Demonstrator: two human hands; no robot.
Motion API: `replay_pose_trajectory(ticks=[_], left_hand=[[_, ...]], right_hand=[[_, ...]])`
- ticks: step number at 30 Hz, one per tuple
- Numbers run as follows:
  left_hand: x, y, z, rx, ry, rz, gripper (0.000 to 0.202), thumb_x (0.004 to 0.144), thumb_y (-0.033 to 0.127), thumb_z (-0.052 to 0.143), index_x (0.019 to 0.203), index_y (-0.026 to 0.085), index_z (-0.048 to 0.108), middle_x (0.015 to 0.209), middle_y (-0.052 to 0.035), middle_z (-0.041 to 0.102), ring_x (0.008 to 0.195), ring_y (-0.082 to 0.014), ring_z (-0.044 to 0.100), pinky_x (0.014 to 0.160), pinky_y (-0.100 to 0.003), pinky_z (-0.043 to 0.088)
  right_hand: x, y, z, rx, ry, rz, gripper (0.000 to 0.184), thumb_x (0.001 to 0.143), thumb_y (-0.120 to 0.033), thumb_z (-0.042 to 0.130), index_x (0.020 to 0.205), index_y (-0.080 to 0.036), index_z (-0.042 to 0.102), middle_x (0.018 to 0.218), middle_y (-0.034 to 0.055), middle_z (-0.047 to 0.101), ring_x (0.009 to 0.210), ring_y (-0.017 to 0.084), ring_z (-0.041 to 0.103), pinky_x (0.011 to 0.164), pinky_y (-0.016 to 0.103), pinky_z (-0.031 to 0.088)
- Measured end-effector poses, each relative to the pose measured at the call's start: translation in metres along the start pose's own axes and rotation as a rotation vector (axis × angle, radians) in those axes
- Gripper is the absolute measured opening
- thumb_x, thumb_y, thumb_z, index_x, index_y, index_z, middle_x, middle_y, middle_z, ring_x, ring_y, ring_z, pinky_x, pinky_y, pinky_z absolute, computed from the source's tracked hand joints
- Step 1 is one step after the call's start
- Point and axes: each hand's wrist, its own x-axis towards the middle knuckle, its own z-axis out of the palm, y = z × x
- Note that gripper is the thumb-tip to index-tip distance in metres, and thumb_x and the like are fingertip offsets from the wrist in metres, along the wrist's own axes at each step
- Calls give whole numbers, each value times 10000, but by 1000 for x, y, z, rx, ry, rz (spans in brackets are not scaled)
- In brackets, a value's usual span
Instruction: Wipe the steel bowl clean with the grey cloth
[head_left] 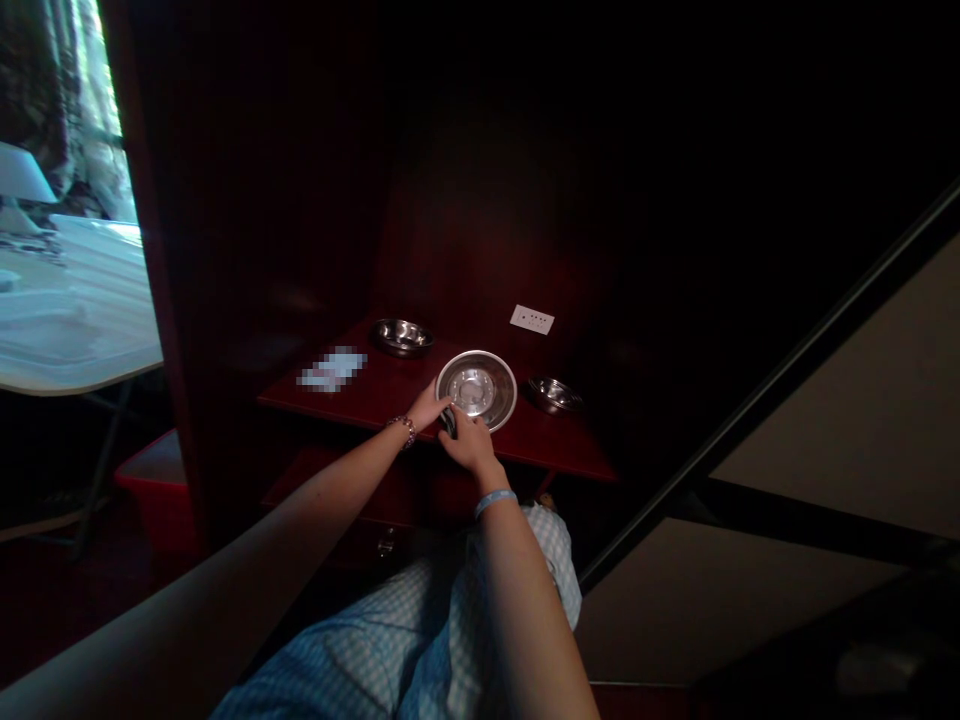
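Forearms (pixel 330 490) angle forward, the left hand (pixel 426 406) gripping a steel bowl (pixel 487 380) by its left side at the red shelf (pixel 360 403)'s front edge; the right hand (pixel 472 443) bends over the near rim, its grasp and a dark item (pixel 448 421) by its thumb unclear

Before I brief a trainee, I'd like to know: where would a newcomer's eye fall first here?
Likely on the shiny bowl at center, the left hand and right hand at its near edge. The left bowl and right bowl gleam on the red shelf, either side of it. At far left, a pale table glows against the dark.
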Motion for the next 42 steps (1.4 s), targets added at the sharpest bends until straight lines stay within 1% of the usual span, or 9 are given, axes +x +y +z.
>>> replay_pose_trajectory(ticks=[7, 17, 20, 23, 26, 28, 34, 38, 42], left_hand=[[-1, 0, 3, -14, 39, -14, 523, 707, 83, 563, 1228, 127, 540, 1205, -102, 641, 1158, -227, 579, 1074, -382, 386], [-1, 1, 3, -54, 8, 48, 567, 716, 112, 582, 1277, 129, 503, 1283, -120, 600, 1225, -230, 534, 1107, -388, 341], [-1, 1, 2, -60, -8, 64, 591, 718, 146, 624, 1293, 110, 491, 1317, -148, 573, 1262, -253, 504, 1129, -399, 306], [1, -2, 2, -55, -21, 62, 609, 713, 171, 662, 1294, 109, 491, 1323, -157, 565, 1284, -277, 482, 1140, -424, 285], [3, -6, 2, -62, -29, 65, 594, 716, 170, 668, 1284, 119, 502, 1303, -145, 580, 1274, -282, 488, 1143, -443, 276], [5, -8, 1, -64, -26, 66, 567, 719, 153, 655, 1268, 128, 516, 1281, -130, 599, 1250, -276, 509, 1139, -448, 282], [4, -9, 2, -50, 18, 26, 476, 722, 108, 603, 1196, 131, 572, 1196, -113, 650, 1166, -260, 571, 1099, -437, 350], [3, -6, 4, -48, 34, 34, 465, 723, 105, 590, 1188, 114, 580, 1208, -128, 645, 1158, -263, 578, 1092, -440, 357], [2, -4, 4, -31, 28, 35, 447, 727, 98, 586, 1174, 113, 585, 1186, -124, 657, 1142, -253, 587, 1088, -423, 364]], right_hand=[[-2, -3, -2, -45, 15, 43, 536, 894, -378, 454, 1405, -217, 436, 1331, 81, 589, 1235, 257, 476, 1025, 377, 289], [-2, -4, 0, -127, 64, 106, 466, 904, -432, 435, 1277, -185, 567, 1252, 118, 641, 1227, 292, 472, 1059, 429, 217], [-2, -4, 1, -157, 72, 178, 521, 885, -480, 444, 1265, -152, 584, 1287, 140, 615, 1263, 321, 434, 1095, 481, 154], [-2, -5, 3, -195, 79, 245, 641, 881, -545, 409, 1306, -88, 555, 1377, 182, 532, 1336, 353, 348, 1124, 528, 26], [-2, -5, 4, -215, 63, 252, 735, 894, -577, 341, 1378, -40, 476, 1449, 211, 439, 1387, 352, 281, 1128, 519, -77], [-2, -5, 6, -215, 48, 249, 752, 903, -574, 310, 1404, -30, 440, 1467, 211, 414, 1396, 351, 269, 1127, 511, -101], [0, -3, 9, -197, 54, 211, 711, 903, -556, 320, 1396, -64, 462, 1458, 178, 440, 1377, 349, 303, 1135, 508, -15], [0, -4, 10, -205, 83, 197, 683, 902, -540, 365, 1355, -49, 506, 1418, 192, 487, 1347, 356, 343, 1136, 493, 37], [-1, -4, 9, -191, 87, 174, 663, 910, -514, 380, 1351, -34, 502, 1405, 202, 496, 1334, 364, 357, 1126, 486, 92]])
